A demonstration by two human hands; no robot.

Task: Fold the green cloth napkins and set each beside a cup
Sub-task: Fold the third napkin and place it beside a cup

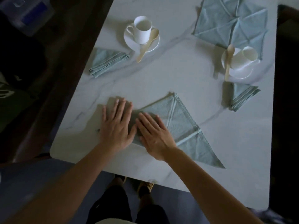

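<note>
A green napkin (179,123) lies folded into a triangle near the table's front edge. My left hand (117,125) presses flat on its left end, fingers straight. My right hand (153,135) lies flat on the cloth just beside it, fingers spread. A folded napkin (106,62) sits to the left of the far white cup (143,29). Another folded napkin (241,97) lies in front of the right cup (247,55). Both cups stand on saucers with a wooden spoon each.
A pile of unfolded green napkins (231,25) lies at the far right corner of the white marble table (178,75). A dark chair back (56,70) runs along the table's left edge. My feet show below the front edge.
</note>
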